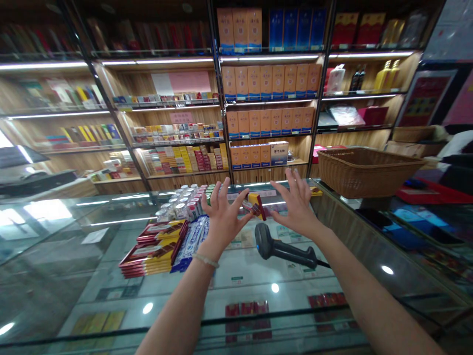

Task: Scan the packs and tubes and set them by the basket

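Note:
Both my hands are raised over a glass counter [258, 276], fingers spread. My left hand [223, 217] is open, its thumb close to a small yellow and red pack [256, 204] that stands between the two hands. My right hand [295, 204] is open too, just right of that pack, holding nothing. A black barcode scanner [284, 249] lies on the glass below my right hand.
Stacked red and gold cartons [155, 249], blue-white packs [192, 241] and several small cans [183, 202] sit left of my hands. A wicker basket [365, 170] stands at the right. Shelves of boxed goods [269, 98] fill the back wall. A monitor [18, 158] is far left.

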Available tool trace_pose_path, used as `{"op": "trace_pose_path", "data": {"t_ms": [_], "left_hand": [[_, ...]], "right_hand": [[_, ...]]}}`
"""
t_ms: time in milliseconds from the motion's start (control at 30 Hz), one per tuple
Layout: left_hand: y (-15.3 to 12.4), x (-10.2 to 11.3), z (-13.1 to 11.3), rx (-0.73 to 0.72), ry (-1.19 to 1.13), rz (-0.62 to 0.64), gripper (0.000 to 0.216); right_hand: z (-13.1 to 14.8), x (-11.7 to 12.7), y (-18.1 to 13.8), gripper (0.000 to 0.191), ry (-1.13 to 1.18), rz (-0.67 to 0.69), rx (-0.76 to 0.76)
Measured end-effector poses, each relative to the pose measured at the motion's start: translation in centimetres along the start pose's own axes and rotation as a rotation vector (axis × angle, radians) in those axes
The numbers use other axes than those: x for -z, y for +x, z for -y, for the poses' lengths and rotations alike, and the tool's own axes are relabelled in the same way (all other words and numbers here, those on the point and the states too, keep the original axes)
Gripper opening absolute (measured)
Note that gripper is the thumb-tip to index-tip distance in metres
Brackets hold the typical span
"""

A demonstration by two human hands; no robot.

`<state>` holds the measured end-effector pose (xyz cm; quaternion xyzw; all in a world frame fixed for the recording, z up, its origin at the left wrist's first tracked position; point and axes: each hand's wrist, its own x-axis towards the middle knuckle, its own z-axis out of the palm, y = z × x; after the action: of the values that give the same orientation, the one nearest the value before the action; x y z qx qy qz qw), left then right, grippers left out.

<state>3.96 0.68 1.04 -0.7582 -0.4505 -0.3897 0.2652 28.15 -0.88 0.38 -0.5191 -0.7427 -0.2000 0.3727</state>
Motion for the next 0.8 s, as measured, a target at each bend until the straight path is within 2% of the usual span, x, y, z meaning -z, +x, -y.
{"op": "trace_pose_path", "data": {"t_ms": [267, 367, 800], "left_hand": [[-0.6, -0.2, -1.2, -0.142, -0.055, 0.052, 0.063], [-0.8, -0.2, -1.7, -0.177, -0.074, 0.045, 0.062], [-0.5, -0.1, -1.1, -0.139, -0.134, 0.089, 0.059]], "right_hand": [[0.2, -1.5, -0.3, 0.08, 0.007, 0.083, 0.036], [0.5, -1.7, -0.5, 0.075, 0.014, 0.089, 0.066], [-0.4, -0.7, -0.4, 0.065, -0.045, 0.031, 0.142]]}}
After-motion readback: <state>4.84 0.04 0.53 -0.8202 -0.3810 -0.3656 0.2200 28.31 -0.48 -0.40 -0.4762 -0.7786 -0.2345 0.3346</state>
